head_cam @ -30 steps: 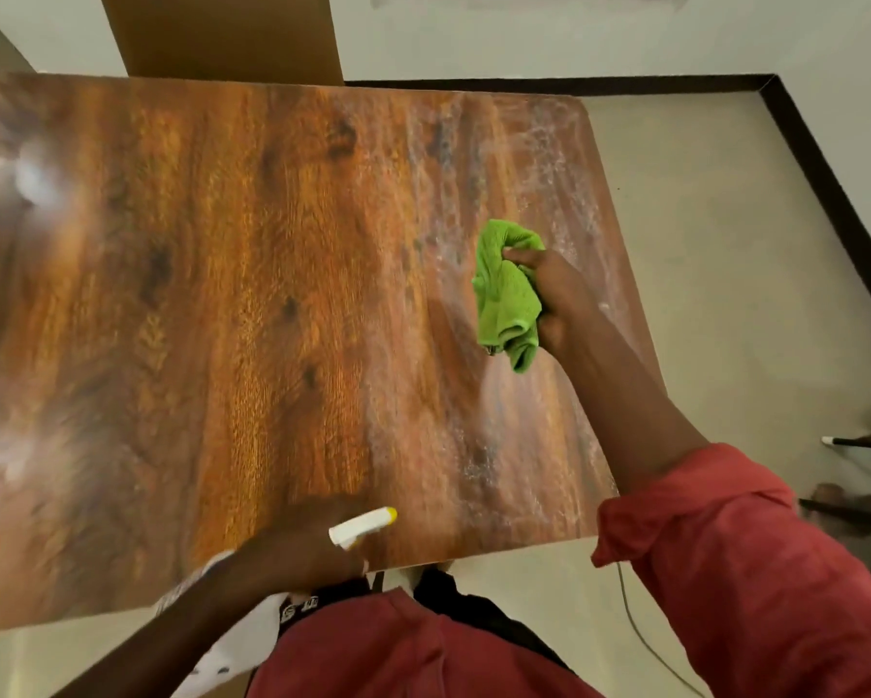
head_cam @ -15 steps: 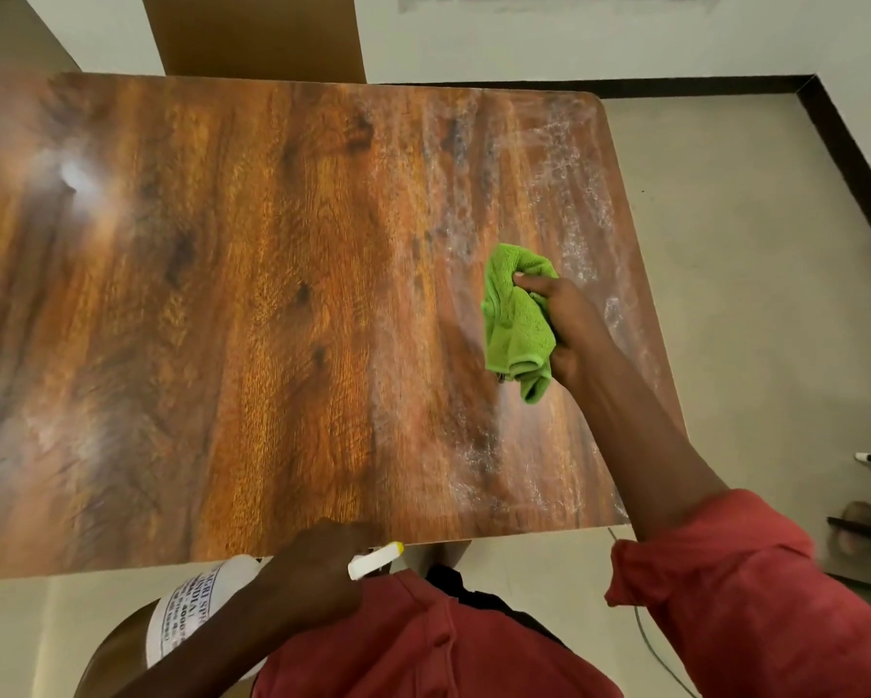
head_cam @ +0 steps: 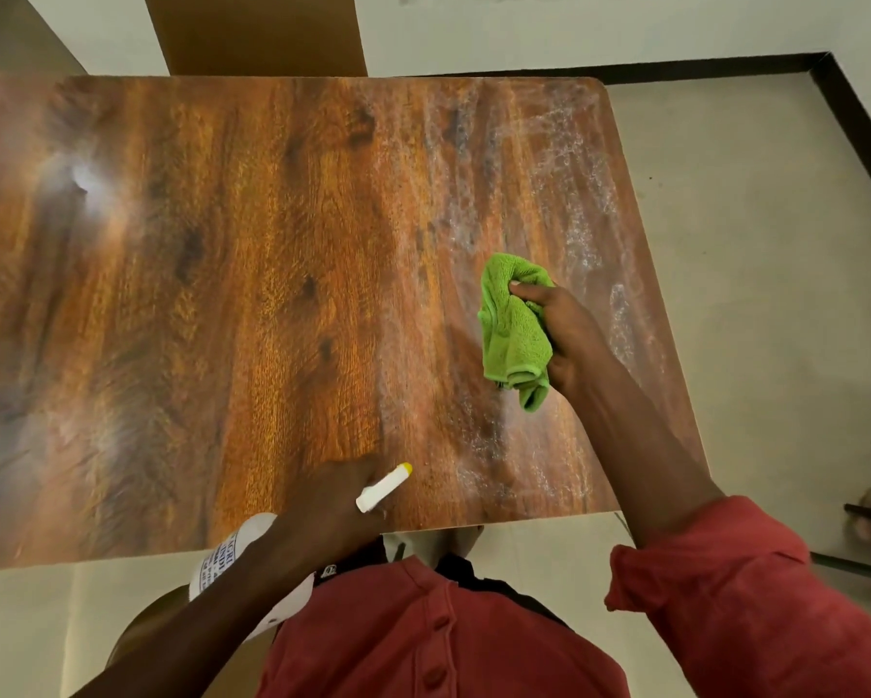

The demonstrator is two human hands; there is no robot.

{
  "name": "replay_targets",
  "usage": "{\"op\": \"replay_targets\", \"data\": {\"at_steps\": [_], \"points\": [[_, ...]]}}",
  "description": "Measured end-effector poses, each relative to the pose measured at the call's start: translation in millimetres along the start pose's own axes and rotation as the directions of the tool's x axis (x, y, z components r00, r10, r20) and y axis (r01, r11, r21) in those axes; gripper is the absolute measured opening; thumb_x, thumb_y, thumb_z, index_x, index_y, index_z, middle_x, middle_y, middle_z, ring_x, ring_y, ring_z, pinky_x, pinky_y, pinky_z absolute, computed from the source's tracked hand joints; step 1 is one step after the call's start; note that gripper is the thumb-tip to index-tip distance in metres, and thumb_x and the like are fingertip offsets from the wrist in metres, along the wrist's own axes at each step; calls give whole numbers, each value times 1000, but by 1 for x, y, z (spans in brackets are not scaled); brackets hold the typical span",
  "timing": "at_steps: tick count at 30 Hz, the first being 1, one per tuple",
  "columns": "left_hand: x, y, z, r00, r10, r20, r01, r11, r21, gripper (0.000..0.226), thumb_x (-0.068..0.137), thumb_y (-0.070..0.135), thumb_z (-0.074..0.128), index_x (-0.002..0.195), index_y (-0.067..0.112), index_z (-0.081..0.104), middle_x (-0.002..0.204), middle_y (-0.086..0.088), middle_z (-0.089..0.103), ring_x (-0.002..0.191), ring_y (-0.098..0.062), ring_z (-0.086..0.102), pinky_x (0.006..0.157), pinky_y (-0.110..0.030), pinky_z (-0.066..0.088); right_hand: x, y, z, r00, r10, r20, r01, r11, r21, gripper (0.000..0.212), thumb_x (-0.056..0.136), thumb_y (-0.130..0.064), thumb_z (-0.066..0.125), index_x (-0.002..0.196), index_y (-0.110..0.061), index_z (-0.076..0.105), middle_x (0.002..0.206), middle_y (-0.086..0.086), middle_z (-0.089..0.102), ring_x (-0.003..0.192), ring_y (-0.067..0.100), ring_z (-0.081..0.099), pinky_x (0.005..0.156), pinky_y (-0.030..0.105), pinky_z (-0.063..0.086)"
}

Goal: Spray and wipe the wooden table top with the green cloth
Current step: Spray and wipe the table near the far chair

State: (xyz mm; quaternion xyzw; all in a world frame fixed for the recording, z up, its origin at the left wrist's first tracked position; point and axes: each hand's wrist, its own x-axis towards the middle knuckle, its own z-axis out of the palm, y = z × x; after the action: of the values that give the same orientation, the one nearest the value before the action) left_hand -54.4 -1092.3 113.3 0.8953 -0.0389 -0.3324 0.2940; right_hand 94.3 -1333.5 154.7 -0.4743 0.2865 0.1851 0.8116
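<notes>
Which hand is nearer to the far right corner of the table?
The right hand. It holds the green cloth over the table's right side, below that corner. The left hand, with the spray bottle, is at the near edge.
</notes>
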Motion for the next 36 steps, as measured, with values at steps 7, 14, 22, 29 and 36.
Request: {"op": "replay_targets", "data": {"at_steps": [7, 14, 22, 29, 36], "points": [[16, 10, -13, 997, -26, -75, 27, 1000, 13, 30, 80, 14, 64, 66, 30, 42, 64, 7, 53, 56, -10, 52, 51, -29, 40, -6, 0, -4, 1000, 12, 1, -12, 1000, -11, 31, 95, -8, 48, 125, -9, 57, 96, 13, 67, 76, 28, 65, 69, 37, 57], [32, 16, -33, 986, -58, -155, 50, 997, -54, 11, 81, 12, 66, 80, 16, 56, 73, -3, 60, 66, -22, 58, 53, -26, 38, -9, -1, -3, 1000, 12, -20, -13, 999, -43, 30, 94, -8, 50, 123, -9, 59, 101, 14, 67, 82, 30, 64, 75, 40, 55], [44, 21, -55, 957, -91, -277, 59, 991, -119, 23, 78, 10, 67, 69, 17, 47, 79, -9, 56, 69, -25, 53, 54, -27, 31, -13, 4, -2, 999, 23, -27, -25, 997, -77, 26, 94, -7, 51, 117, -11, 62, 103, 15, 67, 82, 32, 64, 75, 41, 55], [45, 22, -71, 944, -91, -316, 42, 986, -160, 20, 79, 16, 71, 88, 7, 54, 84, -14, 60, 75, -31, 59, 65, -40, 48, -18, 14, 3, 999, 28, -38, -33, 988, -151, 23, 94, -8, 52, 113, -13, 63, 107, 17, 67, 85, 32, 65, 77, 44, 53], [47, 26, -80, 926, -146, -348, 75, 975, -210, 23, 79, 12, 66, 73, 22, 45, 85, -13, 57, 70, -25, 56, 51, -23, 32, -31, 22, -8, 1000, 9, -16, -12, 976, -217, 24, 95, -9, 50, 114, -16, 63, 101, 13, 69, 74, 26, 69, 63, 36, 55]]}}
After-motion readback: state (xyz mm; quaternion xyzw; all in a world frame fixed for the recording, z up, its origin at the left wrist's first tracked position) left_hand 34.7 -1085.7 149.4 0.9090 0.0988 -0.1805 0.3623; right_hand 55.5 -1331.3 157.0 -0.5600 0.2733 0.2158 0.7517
